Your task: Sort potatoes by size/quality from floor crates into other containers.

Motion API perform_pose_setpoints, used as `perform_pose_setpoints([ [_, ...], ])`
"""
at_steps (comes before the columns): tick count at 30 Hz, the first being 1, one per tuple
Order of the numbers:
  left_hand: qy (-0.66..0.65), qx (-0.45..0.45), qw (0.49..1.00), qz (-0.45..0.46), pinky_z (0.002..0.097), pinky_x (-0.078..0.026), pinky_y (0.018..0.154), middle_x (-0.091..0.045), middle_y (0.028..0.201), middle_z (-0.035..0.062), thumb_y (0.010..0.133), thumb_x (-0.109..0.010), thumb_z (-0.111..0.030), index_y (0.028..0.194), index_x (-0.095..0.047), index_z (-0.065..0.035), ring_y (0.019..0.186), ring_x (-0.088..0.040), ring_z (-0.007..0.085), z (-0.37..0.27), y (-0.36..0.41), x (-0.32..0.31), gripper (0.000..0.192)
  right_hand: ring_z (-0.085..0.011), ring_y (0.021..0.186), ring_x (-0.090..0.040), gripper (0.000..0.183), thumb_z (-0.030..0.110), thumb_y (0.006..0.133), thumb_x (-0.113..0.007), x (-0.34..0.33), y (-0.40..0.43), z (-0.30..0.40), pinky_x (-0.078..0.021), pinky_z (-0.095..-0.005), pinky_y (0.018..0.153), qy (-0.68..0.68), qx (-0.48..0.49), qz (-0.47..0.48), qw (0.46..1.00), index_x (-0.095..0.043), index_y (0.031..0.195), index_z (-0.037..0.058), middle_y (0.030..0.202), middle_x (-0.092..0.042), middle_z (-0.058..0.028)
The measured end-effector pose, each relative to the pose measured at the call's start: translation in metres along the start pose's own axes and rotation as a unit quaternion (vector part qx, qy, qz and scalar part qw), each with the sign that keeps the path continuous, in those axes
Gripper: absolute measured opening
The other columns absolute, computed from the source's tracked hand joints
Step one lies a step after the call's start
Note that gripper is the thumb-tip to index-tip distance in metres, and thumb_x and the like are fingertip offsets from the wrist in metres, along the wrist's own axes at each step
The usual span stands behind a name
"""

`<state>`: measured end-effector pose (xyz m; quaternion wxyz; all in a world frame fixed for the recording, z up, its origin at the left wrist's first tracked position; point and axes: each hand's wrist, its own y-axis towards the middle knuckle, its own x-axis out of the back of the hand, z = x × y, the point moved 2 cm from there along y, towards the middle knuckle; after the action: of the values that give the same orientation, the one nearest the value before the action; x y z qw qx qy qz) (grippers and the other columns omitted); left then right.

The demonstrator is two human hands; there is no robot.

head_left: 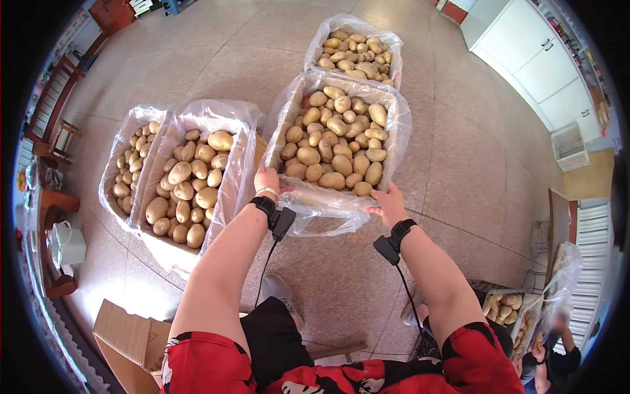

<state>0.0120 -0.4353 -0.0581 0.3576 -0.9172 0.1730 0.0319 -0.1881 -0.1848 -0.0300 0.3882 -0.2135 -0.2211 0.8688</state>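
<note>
Directly before me is a cardboard box (287, 118) lined with clear plastic and filled with potatoes (337, 126). My left hand (267, 181) grips its near left corner, and my right hand (390, 203) grips the near right corner. Between them, the loose plastic liner (322, 216) hangs over the near side. Each wrist wears a black strap with a small cabled device. The fingers are partly hidden by the box rim and plastic. Left of my left hand, a second lined box (241, 147) holds more potatoes (189, 184).
A narrower lined potato box (109, 172) adjoins at far left; another box (397, 54) stands beyond mine. An opened carton (123, 340) lies at lower left, near a white bucket (68, 245). At lower right, another person's hand (538, 352) is beside containers of potatoes (503, 309).
</note>
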Motion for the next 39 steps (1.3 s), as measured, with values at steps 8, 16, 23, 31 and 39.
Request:
perform_pose_setpoints([
  [8, 0.106, 0.060, 0.983, 0.137, 0.0459, -0.056, 0.064, -0.034, 0.134, 0.0129, 0.088, -0.053, -0.030, 0.139, -0.023, -0.0148, 0.094, -0.057, 0.0398, -0.016, -0.033, 0.026, 0.062, -0.0337, 0.104, -0.056, 0.063, 0.019, 0.082, -0.063, 0.022, -0.045, 0.026, -0.0588, -0.0392, 0.066, -0.212, -0.085, -0.108, 0.968, -0.033, 0.133, -0.0015, 0.131, -0.041, -0.0210],
  [16, 0.070, 0.086, 0.955, 0.275, 0.0409, -0.053, 0.074, -0.051, 0.117, 0.0238, 0.093, -0.048, -0.033, 0.136, -0.030, -0.0086, 0.092, -0.060, 0.0333, -0.046, -0.175, 0.071, 0.053, -0.0290, 0.105, -0.057, 0.058, 0.028, 0.086, -0.061, 0.062, -0.236, 0.156, -0.0549, -0.0361, 0.075, -0.305, -0.037, 0.067, 0.949, -0.040, 0.127, -0.0071, 0.123, -0.048, -0.0204],
  [23, 0.035, 0.049, 0.959, 0.276, 0.0394, -0.053, 0.077, -0.056, 0.112, 0.0225, 0.092, -0.050, -0.032, 0.136, -0.030, -0.0076, 0.093, -0.061, 0.0331, -0.027, -0.280, 0.139, 0.053, -0.0183, 0.083, -0.063, 0.030, 0.017, 0.087, -0.059, 0.125, -0.431, 0.181, -0.0535, -0.0282, 0.068, -0.259, 0.224, -0.031, 0.939, -0.055, 0.112, -0.0005, 0.098, -0.062, -0.0096],
  [31, -0.004, 0.115, 0.981, 0.159, 0.0365, -0.053, 0.075, -0.063, 0.096, 0.0220, 0.092, -0.049, -0.025, 0.127, -0.044, -0.0059, 0.088, -0.063, 0.0302, 0.013, -0.299, 0.221, 0.040, -0.0379, 0.082, -0.059, 0.032, 0.023, 0.077, -0.065, 0.236, -0.549, 0.012, -0.0474, -0.0448, 0.069, -0.594, 0.175, -0.330, 0.713, -0.050, 0.094, -0.0002, 0.085, -0.059, -0.0200],
  [39, 0.673, -0.338, 0.651, 0.095, 0.0331, -0.049, 0.071, -0.066, 0.099, 0.0127, 0.084, -0.055, -0.022, 0.103, -0.060, 0.0006, 0.084, -0.063, 0.0239, 0.027, -0.384, 0.220, 0.030, -0.0415, 0.087, -0.060, 0.051, 0.025, 0.073, -0.069, 0.268, -0.564, -0.157, -0.0473, -0.0473, 0.076, -0.494, -0.067, -0.349, 0.794, -0.044, 0.109, -0.0020, 0.090, -0.061, -0.0259],
])
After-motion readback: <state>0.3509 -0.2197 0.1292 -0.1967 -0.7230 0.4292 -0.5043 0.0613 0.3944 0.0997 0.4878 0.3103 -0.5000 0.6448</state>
